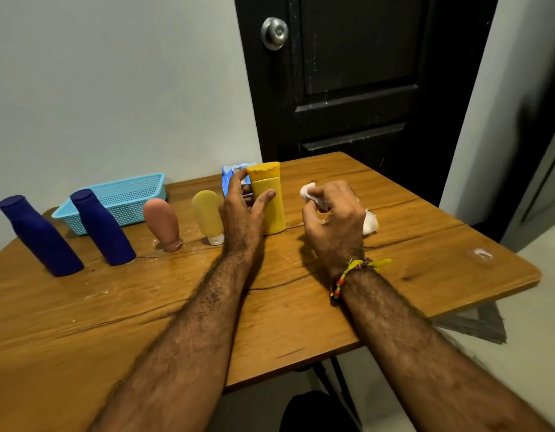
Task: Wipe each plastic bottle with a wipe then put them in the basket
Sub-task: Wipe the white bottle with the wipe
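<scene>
Left hand (243, 202) gripping upright yellow bottle (270, 198), right hand (334, 218) pinching wipe (309, 192)

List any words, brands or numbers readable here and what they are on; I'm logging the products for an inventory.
No text can be read in this view.
Wipe pack: printed, but blurred and partly hidden by the left hand.
Yellow bottle: faint raised marks on the cap, illegible.
Blue bottles, pink tube, pale tube, basket: no lettering shows.
</scene>
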